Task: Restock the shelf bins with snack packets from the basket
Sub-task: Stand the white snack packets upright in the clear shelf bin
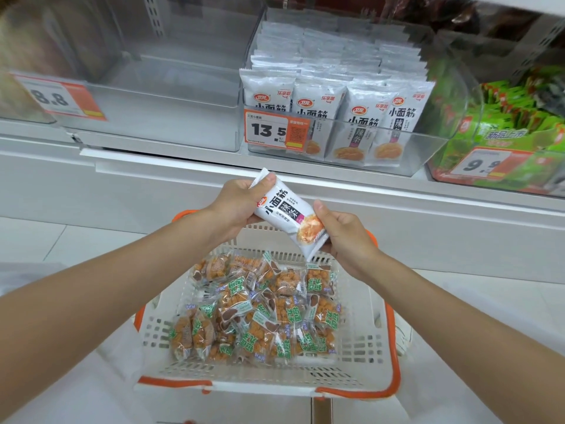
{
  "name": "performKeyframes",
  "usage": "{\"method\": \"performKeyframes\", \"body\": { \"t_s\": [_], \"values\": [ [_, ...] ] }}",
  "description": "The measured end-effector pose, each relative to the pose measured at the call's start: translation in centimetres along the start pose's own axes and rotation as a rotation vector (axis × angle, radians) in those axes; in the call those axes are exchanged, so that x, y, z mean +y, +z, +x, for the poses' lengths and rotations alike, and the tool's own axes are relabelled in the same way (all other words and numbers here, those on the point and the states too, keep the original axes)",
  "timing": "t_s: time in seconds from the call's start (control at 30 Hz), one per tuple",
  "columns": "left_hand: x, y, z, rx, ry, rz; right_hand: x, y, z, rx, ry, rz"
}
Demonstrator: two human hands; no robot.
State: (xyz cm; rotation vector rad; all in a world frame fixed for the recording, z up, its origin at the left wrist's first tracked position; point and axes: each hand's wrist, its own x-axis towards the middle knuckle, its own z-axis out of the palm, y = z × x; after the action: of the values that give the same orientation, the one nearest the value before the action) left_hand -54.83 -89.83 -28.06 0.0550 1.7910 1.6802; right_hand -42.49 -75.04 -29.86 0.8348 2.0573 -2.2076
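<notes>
Hands (235, 206), two, on one packet (287, 215).

I hold one white snack packet (287, 214) with my left hand (237, 206) and right hand (345, 237) above the basket (360, 350) of orange packets (260, 307).

On the shelf (195, 162) front edge I see an 8.8 tag (56, 97) left, a 13.5 tag (276, 131) middle, a 9.9 tag (489, 165) right
</notes>
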Motion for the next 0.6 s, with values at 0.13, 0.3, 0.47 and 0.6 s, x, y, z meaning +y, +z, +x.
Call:
{"method": "performKeyframes", "body": {
  "t_s": [0.13,0.3,0.47,0.6],
  "values": [
    [0.6,-0.5,0.1,0.035,0.045,0.003,0.1,-0.4,-0.7,-0.212,0.073,0.074],
    [0.9,-0.1,-0.4,-0.018,0.092,0.066,0.2,-1.3,-1.0,-0.223,0.068,-0.002],
    [3.4,1.5,-0.9,-0.024,0.373,0.369,-1.3,-3.8,-1.2,-0.187,-0.006,-0.225],
    [7.3,5.7,-1.3,-0.185,0.555,0.601,-4.6,-6.0,-1.5,-0.114,-0.21,-0.363]
  ]
}}
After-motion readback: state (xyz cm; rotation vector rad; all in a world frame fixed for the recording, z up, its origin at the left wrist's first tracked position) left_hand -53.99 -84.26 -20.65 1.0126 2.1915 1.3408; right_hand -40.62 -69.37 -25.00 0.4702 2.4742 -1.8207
